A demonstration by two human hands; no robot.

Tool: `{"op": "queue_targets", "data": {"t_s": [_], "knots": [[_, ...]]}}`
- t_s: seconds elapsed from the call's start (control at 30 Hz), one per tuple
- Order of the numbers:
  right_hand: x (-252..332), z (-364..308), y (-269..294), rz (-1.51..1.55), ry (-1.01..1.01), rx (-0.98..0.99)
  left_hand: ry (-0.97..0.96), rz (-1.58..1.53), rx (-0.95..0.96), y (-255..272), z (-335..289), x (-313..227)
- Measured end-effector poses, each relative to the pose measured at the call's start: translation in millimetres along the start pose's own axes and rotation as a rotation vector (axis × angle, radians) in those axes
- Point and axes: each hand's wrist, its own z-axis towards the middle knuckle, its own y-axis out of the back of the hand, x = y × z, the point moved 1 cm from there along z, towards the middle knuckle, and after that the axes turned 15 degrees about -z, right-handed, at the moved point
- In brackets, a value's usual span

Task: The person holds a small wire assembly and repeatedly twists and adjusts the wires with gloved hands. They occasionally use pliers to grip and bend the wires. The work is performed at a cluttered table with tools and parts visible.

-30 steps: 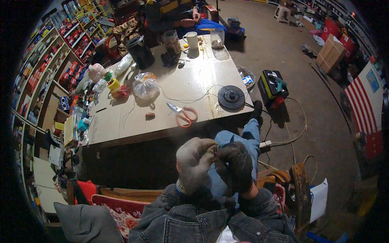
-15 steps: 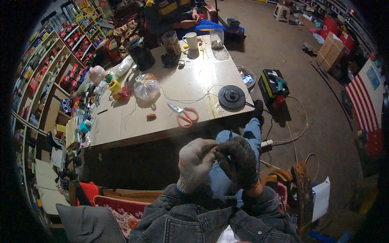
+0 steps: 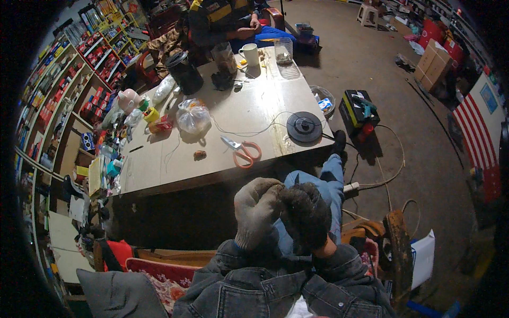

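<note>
My left hand [image 3: 258, 206], in a pale knit glove, is held over my lap with its fingers curled and pressed together. Against its fingertips rests my right hand [image 3: 305, 217], closed, in a darker, blackened glove. Whatever lies between the two hands is hidden or too small to name. A dark pointed bit shows at the top of the right hand; I cannot tell whether it is glove or a held thing. Beyond the hands, scissors [image 3: 244, 153] with orange handles lie near the table's front edge. Left of them is a small brown lump [image 3: 199, 155].
The table [image 3: 159, 177] bears a plastic bag [image 3: 193, 116], a black round base [image 3: 304, 126] with a cord, a white mug [image 3: 249, 54] and a dark bucket [image 3: 184, 73]. Across it sits another person [image 3: 222, 24], hands together. A black case [image 3: 360, 112] and cables lie on the floor at right.
The right hand has turned slightly and tightened against the left, its fingers now more bunched. Both hands stay together over my lap. The view has shifted slightly.
</note>
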Motion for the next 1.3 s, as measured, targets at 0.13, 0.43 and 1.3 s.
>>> {"op": "queue_targets", "data": {"t_s": [0.13,0.43,1.3], "knots": [[5,-2,-1,0.084,-0.114,0.089,0.01,0.022,-0.007,-2,3,-4],[0,-1,-6,0.312,-0.25,-0.017,0.072,-0.045,-0.014,3,10,8],[3,11,16,0.661,-0.721,0.135,-0.086,0.218,0.339,13,-3,-2]]}}
